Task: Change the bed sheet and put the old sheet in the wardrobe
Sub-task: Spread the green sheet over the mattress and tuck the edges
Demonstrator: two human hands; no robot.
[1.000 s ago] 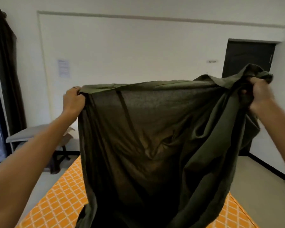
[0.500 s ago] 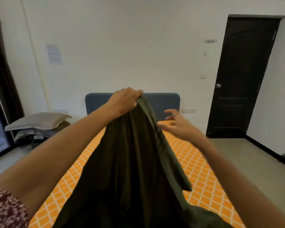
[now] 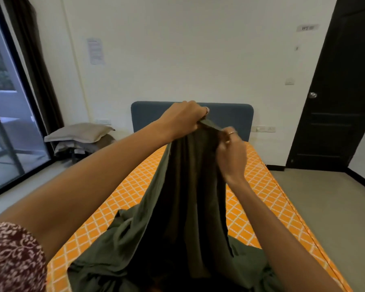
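Left hand (image 3: pixel 182 118) clenches the top of the dark green sheet (image 3: pixel 183 197), and the right hand (image 3: pixel 232 152) pinches the same edge just beside it. The sheet hangs down between both arms, its lower folds pooling on the orange-patterned bed (image 3: pixel 259 186), blue headboard (image 3: pixel 230 116) behind.

The sheet (image 3: pixel 183 197) hides the left hand's (image 3: pixel 181 119) fingertips, the mattress (image 3: pixel 122 199) below both hands, and the headboard's (image 3: pixel 148 114) middle behind them. Beyond the right hand (image 3: pixel 232 157), the wall label (image 3: pixel 307 28) is unreadable; the door (image 3: pixel 335 98) is cropped.
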